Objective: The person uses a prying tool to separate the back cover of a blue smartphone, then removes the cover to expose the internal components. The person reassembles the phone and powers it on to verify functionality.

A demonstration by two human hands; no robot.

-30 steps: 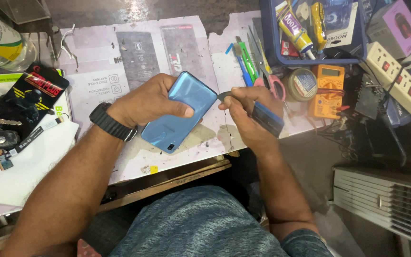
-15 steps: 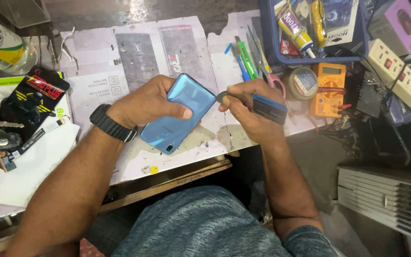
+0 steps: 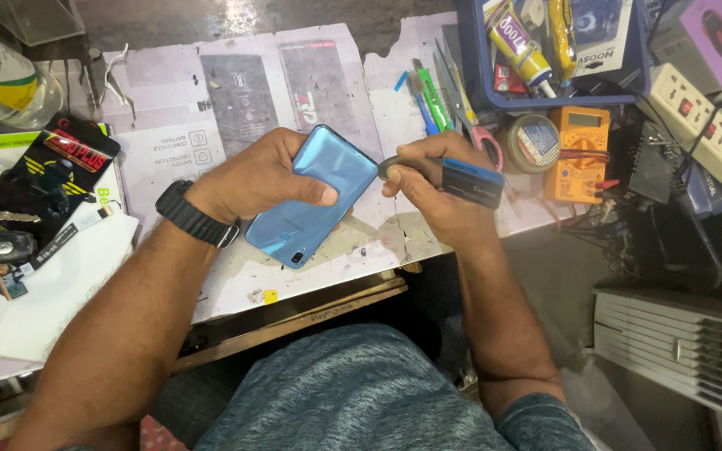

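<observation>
While the left hand [image 3: 265,179] wraps around a glossy blue smartphone [image 3: 315,196] held back-side up, its thumb lies flat across the rear panel and the other fingers curl underneath — a firm, closed grip. A black watch [image 3: 194,215] sits on that wrist. The phone hovers just above the near edge of the bench, tilted, with its camera end pointing down toward the person.

The right hand [image 3: 440,188] is closed around a small dark blue rectangular tool [image 3: 471,181], fingers pressed together over it, and a thin grey tip [image 3: 390,163] poking out of the fist touches the phone's upper right edge. Can't tell exactly what kind of tool it is.

Underneath is a stained white worktable [image 3: 327,250] covered with printed paper sheets [image 3: 236,92]. Just past the right hand lie pink-handled scissors [image 3: 465,104] and a green pen [image 3: 434,98], then a round roll of tape [image 3: 535,142] and an orange multimeter [image 3: 580,150]. A blue plastic tray [image 3: 561,98] holding glue tubes sits further back, and a white power strip [image 3: 708,129] runs off to the right — pretty cluttered bench overall. A slatted white appliance [image 3: 678,347] sits low on the right.
</observation>
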